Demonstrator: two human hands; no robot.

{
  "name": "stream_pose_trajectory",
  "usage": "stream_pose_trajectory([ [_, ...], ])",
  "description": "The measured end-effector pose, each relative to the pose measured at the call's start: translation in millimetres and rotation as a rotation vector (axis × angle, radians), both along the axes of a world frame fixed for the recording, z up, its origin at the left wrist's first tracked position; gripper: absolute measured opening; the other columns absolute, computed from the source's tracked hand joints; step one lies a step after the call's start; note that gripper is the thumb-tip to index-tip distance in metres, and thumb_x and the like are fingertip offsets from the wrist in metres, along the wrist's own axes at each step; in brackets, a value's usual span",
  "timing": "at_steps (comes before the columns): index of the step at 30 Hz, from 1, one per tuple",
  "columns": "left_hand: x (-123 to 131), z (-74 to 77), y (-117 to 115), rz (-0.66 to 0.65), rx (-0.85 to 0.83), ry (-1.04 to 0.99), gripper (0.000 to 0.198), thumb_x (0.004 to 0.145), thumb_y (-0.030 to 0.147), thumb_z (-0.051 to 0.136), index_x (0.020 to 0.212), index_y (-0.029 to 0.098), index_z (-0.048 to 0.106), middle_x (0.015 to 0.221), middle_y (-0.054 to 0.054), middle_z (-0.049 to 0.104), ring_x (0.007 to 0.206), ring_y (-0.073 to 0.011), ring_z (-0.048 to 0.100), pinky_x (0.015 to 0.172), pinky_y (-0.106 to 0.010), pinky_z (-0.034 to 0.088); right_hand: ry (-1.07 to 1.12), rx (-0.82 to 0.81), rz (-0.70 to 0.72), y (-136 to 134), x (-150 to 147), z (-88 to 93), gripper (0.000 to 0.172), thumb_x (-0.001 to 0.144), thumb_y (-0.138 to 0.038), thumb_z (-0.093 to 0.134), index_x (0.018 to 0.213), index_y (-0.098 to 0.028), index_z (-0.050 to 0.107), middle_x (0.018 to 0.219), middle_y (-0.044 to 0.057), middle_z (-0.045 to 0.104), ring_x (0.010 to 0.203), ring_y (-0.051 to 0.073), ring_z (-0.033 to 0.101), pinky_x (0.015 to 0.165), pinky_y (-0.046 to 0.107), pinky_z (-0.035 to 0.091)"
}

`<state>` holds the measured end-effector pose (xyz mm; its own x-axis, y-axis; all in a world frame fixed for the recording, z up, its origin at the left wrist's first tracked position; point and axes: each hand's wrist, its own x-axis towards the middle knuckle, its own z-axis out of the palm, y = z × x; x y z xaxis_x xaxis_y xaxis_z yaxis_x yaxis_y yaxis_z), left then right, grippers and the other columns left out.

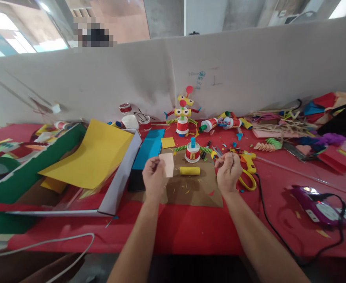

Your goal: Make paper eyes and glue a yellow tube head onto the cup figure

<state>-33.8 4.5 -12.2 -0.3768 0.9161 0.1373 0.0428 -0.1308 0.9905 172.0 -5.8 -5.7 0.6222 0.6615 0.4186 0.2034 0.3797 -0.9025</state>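
Between the thumb and fingers of my left hand [155, 173] is a small pale pink paper square [167, 165]. My right hand [229, 169] is closed, raised above the table; whatever its fingers hold, if anything, is hidden. Between my hands, a yellow paper tube [189, 171] lies on a brown cardboard sheet [196, 190]. Just behind the tube stands a red-and-white paper cup figure [192, 152] with green coiled paper arms and a blue piece on top. Beside my right hand are a yellow glue gun [248, 162] and a yellow loop [247, 181], partly hidden.
Finished-looking cup figures [182, 125] stand at the back. On the left, a box [106, 196] holds a large yellow sheet [90, 157]; blue paper [149, 147] lies beside it. A purple power strip [317, 206] with a black cord is at right, near paper scraps [279, 122].
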Motion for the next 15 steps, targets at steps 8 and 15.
stream_pose_trajectory([
  [8,32.8,-12.1,-33.3,-0.365,-0.096,-0.318,0.022,0.070,0.027,0.067,0.087,0.019,0.057,0.081,0.002,0.060,0.070,-0.0084,0.054,0.064,-0.019,0.042,-0.416,-0.137,0.125,-59.9,12.7,18.6,0.022,0.089,-0.034,0.046,0.093,-0.021,0.063,0.081,0.004,0.069,0.061,0.014,0.061,0.061,0.028,0.049],
  [15,43.6,-19.8,-67.2,-0.367,-0.223,-0.401,0.021,0.062,0.026,0.071,0.063,0.014,0.054,0.051,0.007,0.045,0.048,-0.0040,0.038,0.047,-0.016,0.029,-0.451,-0.399,0.286,-114.3,12.5,-23.4,0.022,0.087,-0.032,0.050,0.095,-0.020,0.067,0.079,0.007,0.070,0.075,0.020,0.065,0.071,0.032,0.051],
])
